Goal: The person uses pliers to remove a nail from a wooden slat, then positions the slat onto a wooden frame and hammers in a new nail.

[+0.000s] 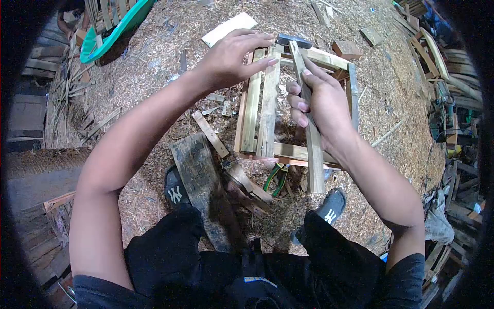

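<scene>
My right hand (327,100) is wrapped round the long wooden handle of a hammer (315,149). Its dark metal head lies over the far end of a small wooden frame (268,110) built of slats. My left hand (234,56) rests at the far left corner of that frame, beside the hammer head. Its fingers are stretched out and the thumb is apart from them; whether a nail sits under the fingertips is hidden. The frame lies on the ground in front of me, with slats across its left side and an opening at its right.
Between my feet lie a thick weathered plank (198,170), green-handled pliers (278,177) and a short wood strip (210,134). Wood shavings cover the ground. A white board (230,28) and a wooden block (346,50) lie beyond the frame. A green curved plastic object (116,33) stands far left.
</scene>
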Demonstrator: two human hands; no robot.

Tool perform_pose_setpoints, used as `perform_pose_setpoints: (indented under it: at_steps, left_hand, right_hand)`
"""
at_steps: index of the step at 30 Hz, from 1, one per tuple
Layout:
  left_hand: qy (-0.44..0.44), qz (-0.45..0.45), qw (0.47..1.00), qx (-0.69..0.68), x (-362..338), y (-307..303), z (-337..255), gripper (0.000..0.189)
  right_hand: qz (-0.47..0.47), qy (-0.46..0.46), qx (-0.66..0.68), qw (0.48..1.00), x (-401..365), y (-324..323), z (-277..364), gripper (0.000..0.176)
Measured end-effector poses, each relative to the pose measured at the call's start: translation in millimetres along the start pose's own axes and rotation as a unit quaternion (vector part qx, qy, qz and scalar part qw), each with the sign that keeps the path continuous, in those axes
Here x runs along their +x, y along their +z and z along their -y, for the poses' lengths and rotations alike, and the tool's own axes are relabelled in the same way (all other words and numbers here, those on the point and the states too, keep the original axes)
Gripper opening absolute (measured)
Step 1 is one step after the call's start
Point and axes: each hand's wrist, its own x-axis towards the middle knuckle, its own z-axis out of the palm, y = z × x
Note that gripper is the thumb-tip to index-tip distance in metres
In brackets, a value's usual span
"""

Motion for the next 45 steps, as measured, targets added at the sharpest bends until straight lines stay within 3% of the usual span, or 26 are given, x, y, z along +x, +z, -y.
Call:
perform_pose_setpoints:
  at_steps: [7,11,13,15,17,19,20,21,23,24,27,28,33,35,39,43,45]
  left_hand:
    - [0.021,-0.014,1.000,-0.007,-3.8,2.0,-0.2,0.043]
    - [0.013,-0.001,1.000,-0.012,-3.5,3.2,1.4,0.042]
    - [-0.021,0.009,1.000,0.003,-4.7,3.3,1.4,0.043]
    - [-0.021,0.016,1.000,0.006,-4.6,2.4,-3.1,0.047]
    - [-0.027,0.022,0.999,0.008,-7.5,1.5,-7.0,0.051]
    - [-0.074,0.063,0.995,0.010,-7.9,-1.8,-11.4,0.064]
    - [-0.075,0.061,0.995,0.009,-6.8,-3.7,-15.5,0.064]
    - [-0.106,0.089,0.990,0.012,-5.5,-5.7,-19.4,0.070]
    - [-0.138,0.117,0.983,0.014,-4.5,-10.3,-24.2,0.075]
    - [-0.154,0.126,0.980,0.004,-4.5,-11.0,-25.2,0.076]
    - [-0.146,0.121,0.982,-0.011,-5.0,-7.7,-22.6,0.073]
    - [-0.124,0.110,0.986,-0.014,-5.9,-6.2,-20.1,0.069]
    - [-0.071,0.075,0.994,-0.032,-9.9,-4.5,-14.7,0.065]
    - [-0.064,0.068,0.995,-0.042,-10.1,-3.1,-13.9,0.065]
    - [-0.048,0.047,0.997,-0.030,-10.1,-1.6,-13.5,0.066]
    - [-0.009,0.016,0.999,-0.041,-11.5,4.4,-8.4,0.066]
    - [-0.013,0.019,1.000,-0.022,-13.1,3.0,-10.0,0.066]
  right_hand:
    - [-0.083,-0.024,-0.024,0.996,-7.7,-4.1,-6.7,0.052]
    - [-0.076,-0.016,-0.021,0.997,-9.6,2.4,-3.3,0.051]
    - [-0.018,0.024,-0.040,0.999,1.5,-8.4,7.0,0.050]
    - [-0.040,-0.049,-0.202,0.977,3.0,-18.7,13.1,0.049]
    - [-0.085,-0.107,-0.359,0.923,10.9,-37.4,24.0,0.049]
    - [-0.036,-0.206,-0.568,0.796,21.1,-69.3,47.4,0.049]
    - [0.003,-0.325,-0.634,0.702,35.0,-93.3,54.5,0.049]
    - [0.004,-0.325,-0.635,0.700,40.4,-102.1,62.1,0.049]
    - [0.053,-0.457,-0.717,0.523,49.1,-114.5,72.5,0.056]
    - [0.091,-0.493,-0.722,0.477,56.6,-121.6,74.3,0.064]
    - [0.146,-0.428,-0.783,0.426,62.2,-130.6,69.8,0.070]
    - [0.167,-0.488,-0.772,0.371,63.6,-130.5,69.3,0.067]
    - [0.155,-0.510,-0.753,0.386,75.5,-128.8,64.8,0.071]
    - [0.173,-0.529,-0.744,0.370,82.5,-127.9,70.9,0.064]
    - [0.140,-0.529,-0.748,0.376,91.3,-131.8,68.5,0.072]
    - [0.178,-0.505,-0.756,0.377,85.6,-128.6,76.2,0.072]
    - [0.143,-0.558,-0.738,0.351,92.8,-128.0,73.7,0.068]
